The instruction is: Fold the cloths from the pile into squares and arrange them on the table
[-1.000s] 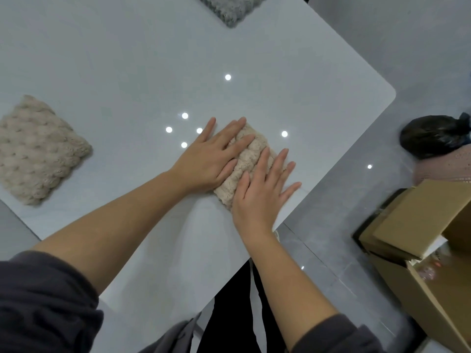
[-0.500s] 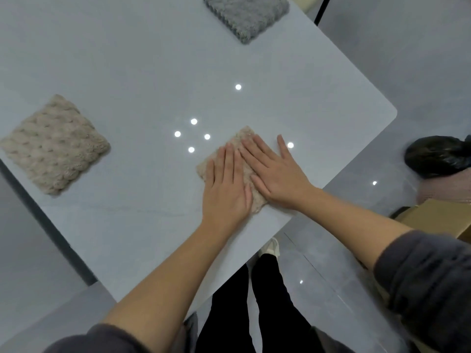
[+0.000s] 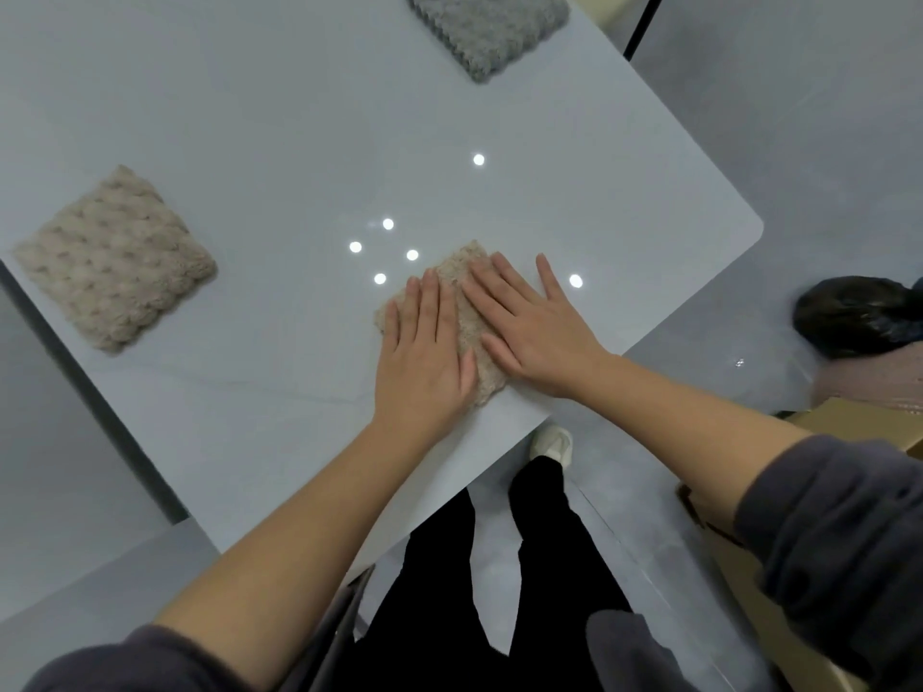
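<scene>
Tabletop (image 3: 249,117), cloth (image 3: 457,267) under both flat hands (image 3: 424,357) (image 3: 539,337)

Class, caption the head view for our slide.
Left hand and right hand press folded beige cloth flat on table.

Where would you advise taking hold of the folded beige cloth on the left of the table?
Probably pinch the beige cloth at its scalloped lower-right edge, coming across the table, thumb on top, fingers slid beneath. It lies flat, and its layers seem to end there, so one pinch should catch them all.
</scene>
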